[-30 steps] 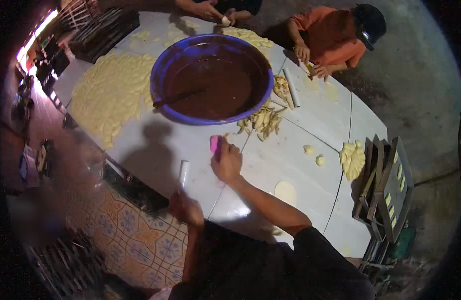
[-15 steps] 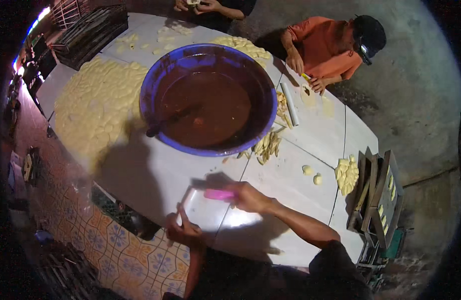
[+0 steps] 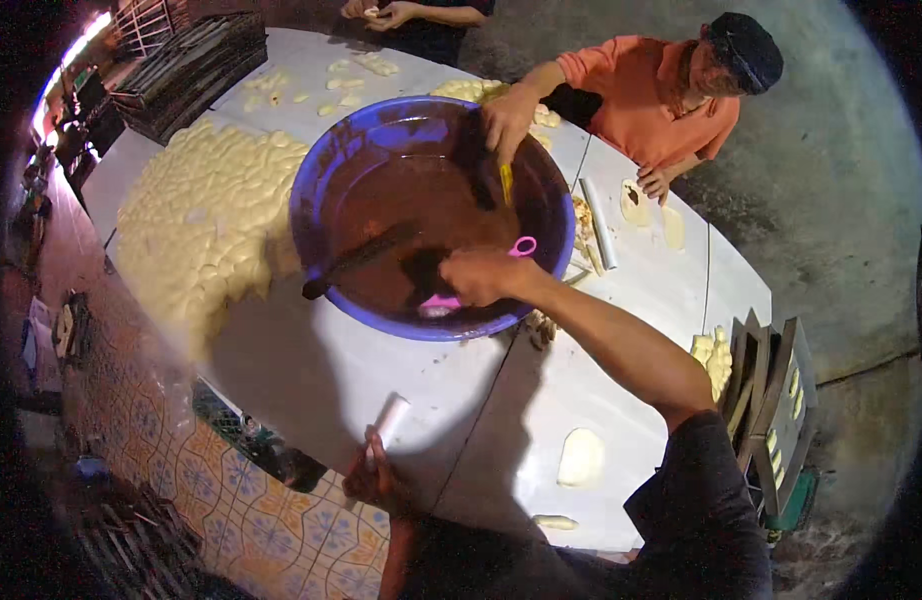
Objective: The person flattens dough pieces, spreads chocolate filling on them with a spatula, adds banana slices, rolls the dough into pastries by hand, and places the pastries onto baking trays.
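My right hand (image 3: 484,278) is closed around a pink plastic utensil (image 3: 524,246) with a ring-shaped handle end. It hangs over the near right part of a purple basin (image 3: 436,328) of brown paste (image 3: 381,200). At the table's near edge, my left hand (image 3: 376,482) is wrapped around one end of a white tube-shaped roller (image 3: 390,414). A flattened oval of pale dough (image 3: 581,458) lies right of it, with a small dough piece (image 3: 556,522) nearer me. A dark stick-like tool (image 3: 366,257) rests in the paste and over the basin's left rim.
A co-worker in orange (image 3: 646,110) reaches into the basin with a yellow tool (image 3: 507,185). Another person's hands (image 3: 381,14) are at the far edge. Many dough pieces (image 3: 206,220) cover the left side. Another white tube (image 3: 598,225) and trays (image 3: 771,420) are at right.
My right hand has moved from the near tabletop up over the basin with the pink utensil. My left hand stays near the edge. The co-worker's hand has moved from the table into the basin.
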`<action>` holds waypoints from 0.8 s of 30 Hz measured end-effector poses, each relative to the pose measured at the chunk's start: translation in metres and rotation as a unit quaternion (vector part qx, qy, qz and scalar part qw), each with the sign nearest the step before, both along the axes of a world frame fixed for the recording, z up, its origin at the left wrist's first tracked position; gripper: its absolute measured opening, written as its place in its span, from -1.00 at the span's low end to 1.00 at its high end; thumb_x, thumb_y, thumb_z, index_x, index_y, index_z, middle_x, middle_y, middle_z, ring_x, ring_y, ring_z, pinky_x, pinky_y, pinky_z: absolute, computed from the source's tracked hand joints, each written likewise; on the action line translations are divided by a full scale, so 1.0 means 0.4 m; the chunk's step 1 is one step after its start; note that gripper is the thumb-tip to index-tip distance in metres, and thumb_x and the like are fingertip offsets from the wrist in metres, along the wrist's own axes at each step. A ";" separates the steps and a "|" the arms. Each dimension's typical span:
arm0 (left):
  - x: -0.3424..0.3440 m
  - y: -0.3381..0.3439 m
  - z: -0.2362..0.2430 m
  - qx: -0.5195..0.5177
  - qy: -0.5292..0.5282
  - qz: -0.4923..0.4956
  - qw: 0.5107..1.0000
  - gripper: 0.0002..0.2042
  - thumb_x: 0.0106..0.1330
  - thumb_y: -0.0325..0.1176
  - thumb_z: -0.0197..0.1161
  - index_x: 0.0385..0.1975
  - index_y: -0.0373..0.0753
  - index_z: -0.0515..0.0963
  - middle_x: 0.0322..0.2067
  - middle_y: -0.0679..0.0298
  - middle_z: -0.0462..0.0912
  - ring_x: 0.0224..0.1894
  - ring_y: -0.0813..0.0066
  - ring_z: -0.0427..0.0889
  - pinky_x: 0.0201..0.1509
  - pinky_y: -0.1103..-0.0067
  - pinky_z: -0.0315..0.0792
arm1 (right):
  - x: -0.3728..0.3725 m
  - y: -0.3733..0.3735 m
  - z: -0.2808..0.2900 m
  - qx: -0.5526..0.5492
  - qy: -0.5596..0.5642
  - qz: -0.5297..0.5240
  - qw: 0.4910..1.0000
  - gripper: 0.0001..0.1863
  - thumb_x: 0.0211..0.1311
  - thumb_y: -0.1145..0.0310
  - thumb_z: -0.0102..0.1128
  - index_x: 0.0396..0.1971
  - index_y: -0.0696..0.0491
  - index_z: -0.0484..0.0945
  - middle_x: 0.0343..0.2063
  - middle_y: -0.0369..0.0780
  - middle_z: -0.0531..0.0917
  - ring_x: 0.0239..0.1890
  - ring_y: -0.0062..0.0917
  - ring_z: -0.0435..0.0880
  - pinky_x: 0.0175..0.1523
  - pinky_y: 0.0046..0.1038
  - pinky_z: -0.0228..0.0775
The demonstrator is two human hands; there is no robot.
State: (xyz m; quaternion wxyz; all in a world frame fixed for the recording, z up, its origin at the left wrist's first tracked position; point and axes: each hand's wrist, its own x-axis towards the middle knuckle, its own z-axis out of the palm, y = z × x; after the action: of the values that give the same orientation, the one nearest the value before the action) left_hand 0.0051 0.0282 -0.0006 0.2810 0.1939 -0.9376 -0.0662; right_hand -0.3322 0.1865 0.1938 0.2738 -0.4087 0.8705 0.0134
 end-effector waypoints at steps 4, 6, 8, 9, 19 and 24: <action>-0.010 0.006 0.042 0.022 0.049 -0.047 0.997 -0.65 0.51 -0.17 0.01 0.13 -0.13 0.60 -0.01 0.21 0.66 -0.02 0.19 0.57 0.10 0.22 0.26 | 0.036 0.014 0.084 -0.035 -0.029 -0.014 0.999 -0.79 -0.01 0.46 0.20 -0.34 0.16 0.66 -0.36 0.05 0.72 -0.24 -0.01 0.71 -0.20 -0.06 0.49; -0.017 0.018 0.043 0.065 0.042 -0.050 0.996 -0.64 0.46 -0.21 0.04 0.15 -0.14 0.60 0.00 0.20 0.65 0.00 0.18 0.56 0.11 0.21 0.27 | 0.016 0.039 0.086 -0.070 -0.026 -0.009 0.997 -0.72 -0.02 0.47 0.18 -0.24 0.14 0.67 -0.33 0.02 0.73 -0.27 -0.07 0.71 -0.18 -0.13 0.47; 0.003 0.000 0.006 0.101 0.029 -0.052 0.993 -0.62 0.41 -0.26 0.07 0.16 -0.16 0.59 0.01 0.19 0.64 0.01 0.16 0.55 0.13 0.20 0.28 | 0.011 0.017 0.063 -0.063 -0.047 0.023 0.997 -0.69 -0.02 0.49 0.16 -0.21 0.13 0.68 -0.34 0.01 0.73 -0.29 -0.10 0.71 -0.20 -0.13 0.46; 0.009 -0.007 -0.047 0.160 0.033 -0.065 0.984 -0.59 0.35 -0.32 0.08 0.18 -0.17 0.59 0.02 0.18 0.64 0.04 0.14 0.54 0.13 0.21 0.29 | 0.010 0.026 0.057 -0.046 -0.066 0.052 0.995 -0.66 -0.02 0.51 0.13 -0.18 0.12 0.68 -0.36 0.00 0.74 -0.31 -0.14 0.72 -0.21 -0.13 0.45; -0.019 0.006 -0.095 0.068 0.060 -0.090 0.992 -0.55 0.25 -0.51 0.12 0.17 -0.14 0.58 0.04 0.14 0.65 0.05 0.05 0.58 0.12 0.14 0.36 | 0.291 0.382 0.178 -0.182 -0.323 -0.115 0.922 -0.77 0.39 0.38 0.10 -0.11 0.15 0.66 -0.57 -0.29 0.59 -0.52 -0.61 0.54 -0.35 -0.45 0.44; 0.055 -0.203 -0.270 -0.164 -0.025 -0.022 0.986 -0.55 0.28 -0.46 0.20 0.20 0.01 0.57 -0.06 0.13 0.67 0.00 0.07 0.60 0.08 0.18 0.40 | 0.763 0.577 -0.013 -0.287 -0.136 -0.170 0.933 -0.53 0.14 0.63 0.15 0.08 0.02 0.64 -0.16 -0.08 0.59 -0.13 -0.27 0.63 -0.05 -0.28 0.48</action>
State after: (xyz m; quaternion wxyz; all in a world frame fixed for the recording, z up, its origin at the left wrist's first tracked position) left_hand 0.0272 -0.0529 -0.1085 0.2837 0.1258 -0.9466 0.0873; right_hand -0.0269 0.4175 0.1887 0.2586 -0.3137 0.8480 -0.3400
